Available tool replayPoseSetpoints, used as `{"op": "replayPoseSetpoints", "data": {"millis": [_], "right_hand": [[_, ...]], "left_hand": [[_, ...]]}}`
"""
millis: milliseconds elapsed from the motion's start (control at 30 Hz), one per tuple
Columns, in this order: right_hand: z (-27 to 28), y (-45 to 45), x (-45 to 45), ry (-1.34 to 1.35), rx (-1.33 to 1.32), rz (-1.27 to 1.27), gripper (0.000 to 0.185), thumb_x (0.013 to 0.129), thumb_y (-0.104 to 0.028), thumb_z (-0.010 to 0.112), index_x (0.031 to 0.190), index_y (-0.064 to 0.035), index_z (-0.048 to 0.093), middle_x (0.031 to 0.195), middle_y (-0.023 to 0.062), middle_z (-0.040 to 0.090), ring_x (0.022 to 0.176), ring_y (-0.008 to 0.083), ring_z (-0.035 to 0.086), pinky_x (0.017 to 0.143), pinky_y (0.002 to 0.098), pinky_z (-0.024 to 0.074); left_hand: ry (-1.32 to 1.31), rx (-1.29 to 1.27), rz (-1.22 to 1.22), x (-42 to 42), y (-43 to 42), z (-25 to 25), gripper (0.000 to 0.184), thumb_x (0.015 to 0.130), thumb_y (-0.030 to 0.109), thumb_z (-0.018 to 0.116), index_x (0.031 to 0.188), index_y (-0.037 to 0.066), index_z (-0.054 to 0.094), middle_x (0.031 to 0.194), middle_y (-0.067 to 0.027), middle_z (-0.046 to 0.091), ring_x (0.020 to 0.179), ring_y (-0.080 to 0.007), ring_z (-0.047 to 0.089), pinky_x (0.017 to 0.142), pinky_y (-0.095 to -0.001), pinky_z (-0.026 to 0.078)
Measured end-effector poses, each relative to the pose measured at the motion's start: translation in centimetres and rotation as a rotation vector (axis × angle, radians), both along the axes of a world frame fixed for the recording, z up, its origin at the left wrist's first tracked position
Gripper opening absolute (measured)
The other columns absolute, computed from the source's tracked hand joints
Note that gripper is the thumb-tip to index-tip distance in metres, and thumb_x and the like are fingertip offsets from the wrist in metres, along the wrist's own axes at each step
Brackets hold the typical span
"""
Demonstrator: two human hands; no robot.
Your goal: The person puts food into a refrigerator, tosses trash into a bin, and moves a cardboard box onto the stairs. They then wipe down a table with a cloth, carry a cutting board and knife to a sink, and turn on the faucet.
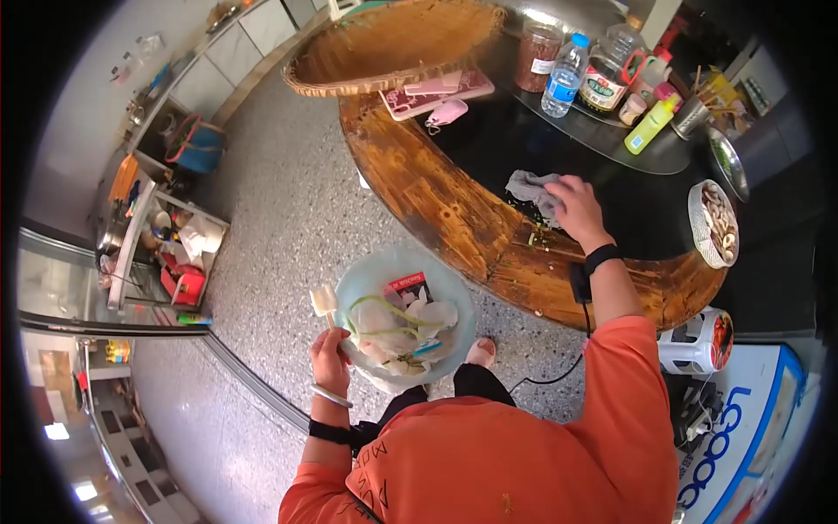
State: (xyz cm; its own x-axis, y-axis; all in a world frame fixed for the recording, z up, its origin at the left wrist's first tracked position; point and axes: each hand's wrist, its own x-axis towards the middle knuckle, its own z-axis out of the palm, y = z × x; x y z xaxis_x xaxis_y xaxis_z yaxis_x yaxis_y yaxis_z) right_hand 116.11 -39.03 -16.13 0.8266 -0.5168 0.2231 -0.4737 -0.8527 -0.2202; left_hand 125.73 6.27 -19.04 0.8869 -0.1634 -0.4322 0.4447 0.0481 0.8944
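My right hand (573, 208) is closed on a grey cloth (534, 189), which lies bunched on the black part of the wooden table (454, 196). Small green and pale scraps (543, 236) are scattered just in front of the cloth. My left hand (330, 354) grips the stick of a whitish ice cream bar (324, 301), held upright. That hand is at the left rim of a pale translucent bin (463, 301) on the floor. Inside the bin lie crumpled plastic, green stalks (380, 332) and a red SanDisk package (407, 284).
A large woven tray (393, 48) overhangs the table's far left end. Near it lie a pink patterned box (471, 87) and pink pouch (448, 113). A water bottle (566, 79), sauce bottle (602, 83) and yellow-green bottle (652, 127) stand behind. At right is a basket of mushrooms (717, 227).
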Motion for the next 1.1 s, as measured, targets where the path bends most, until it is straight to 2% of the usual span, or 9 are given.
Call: {"op": "replayPoseSetpoints", "data": {"millis": [133,200,267,400,533,733,867,1000,1100], "right_hand": [[-0.2,-5.4,0.0,-0.261,0.451,-0.035,0.028,0.069,0.002,0.048,0.090,-0.0101,0.063,0.093,0.0074,0.058,0.087,0.0194,0.055,0.075,0.0238,0.0425],[0.2,-8.0,-0.9,-0.418,0.467,0.017,0.026,0.069,0.002,0.047,0.088,-0.0054,0.062,0.086,0.0088,0.059,0.081,0.0192,0.057,0.075,0.0256,0.0430],[0.2,-10.0,-1.6,-0.284,0.593,-0.127,0.028,0.076,-0.014,0.056,0.102,-0.0039,0.058,0.100,0.0140,0.056,0.091,0.0220,0.055,0.081,0.0287,0.0413],[-3.1,-6.4,-1.1,-0.070,0.115,0.022,0.063,0.067,-0.038,0.064,0.119,-0.0069,0.045,0.126,0.0139,0.038,0.112,0.0304,0.040,0.094,0.0361,0.0320],[-4.3,-1.0,-0.1,-0.286,0.105,0.105,0.039,0.064,-0.017,0.063,0.102,-0.0103,0.058,0.115,0.0088,0.049,0.102,0.0297,0.047,0.086,0.0371,0.0399],[-3.7,12.0,0.5,-0.380,0.093,0.313,0.027,0.061,-0.006,0.058,0.088,-0.0109,0.059,0.098,0.0062,0.053,0.085,0.0254,0.050,0.066,0.0334,0.0446],[-3.7,19.8,0.9,-0.417,0.562,0.346,0.024,0.065,0.000,0.055,0.088,-0.0062,0.058,0.095,0.0066,0.054,0.085,0.0261,0.050,0.073,0.0340,0.0437],[-2.1,15.7,-3.8,-0.518,0.943,0.135,0.026,0.074,0.002,0.049,0.098,-0.0020,0.057,0.100,0.0080,0.055,0.094,0.0174,0.052,0.082,0.0283,0.0408],[0.4,10.8,-10.4,-0.619,1.076,-0.210,0.026,0.077,-0.001,0.048,0.102,-0.0005,0.053,0.102,0.0090,0.052,0.090,0.0158,0.052,0.077,0.0271,0.0430]], "left_hand": [[0.053,-0.036,0.083,-1.1,-2.1,-1.4,0.020,0.080,0.018,0.052,0.070,0.002,0.059,0.052,0.0000,0.048,0.040,-0.0062,0.038,0.037,-0.0193,0.028],[0.074,-0.042,0.108,-1.4,-3.2,-1.4,0.019,0.079,0.018,0.052,0.070,0.002,0.059,0.052,0.0003,0.047,0.039,-0.0062,0.037,0.037,-0.0193,0.028],[0.086,-0.060,0.113,-1.6,-4.1,-1.3,0.020,0.080,0.018,0.052,0.070,0.003,0.058,0.051,0.0007,0.046,0.039,-0.0061,0.036,0.036,-0.0193,0.027],[0.100,-0.033,0.107,-1.9,-5.8,0.2,0.021,0.080,0.019,0.051,0.070,0.003,0.058,0.051,0.0009,0.045,0.039,-0.0062,0.036,0.037,-0.0195,0.028],[-0.042,0.052,0.005,-1.9,-6.8,-0.1,0.021,0.081,0.019,0.050,0.070,0.003,0.057,0.051,0.0008,0.045,0.040,-0.0063,0.036,0.038,-0.0196,0.028],[-0.127,0.034,-0.076,-1.4,-6.9,0.9,0.020,0.082,0.018,0.049,0.071,0.003,0.058,0.051,0.0003,0.047,0.041,-0.0060,0.038,0.039,-0.0196,0.030],[-0.135,-0.028,-0.097,-1.1,-6.9,0.5,0.020,0.082,0.018,0.049,0.071,0.003,0.058,0.052,0.0000,0.048,0.041,-0.0064,0.039,0.039,-0.0192,0.030],[-0.119,-0.066,-0.125,-0.4,-6.6,-0.2,0.020,0.081,0.019,0.049,0.071,0.003,0.058,0.053,-0.0001,0.049,0.041,-0.0068,0.039,0.039,-0.0194,0.030],[-0.118,-0.048,-0.124,0.0,-5.9,-0.3,0.020,0.081,0.019,0.050,0.071,0.004,0.058,0.052,0.0002,0.047,0.042,-0.0070,0.038,0.039,-0.0200,0.029]]}}
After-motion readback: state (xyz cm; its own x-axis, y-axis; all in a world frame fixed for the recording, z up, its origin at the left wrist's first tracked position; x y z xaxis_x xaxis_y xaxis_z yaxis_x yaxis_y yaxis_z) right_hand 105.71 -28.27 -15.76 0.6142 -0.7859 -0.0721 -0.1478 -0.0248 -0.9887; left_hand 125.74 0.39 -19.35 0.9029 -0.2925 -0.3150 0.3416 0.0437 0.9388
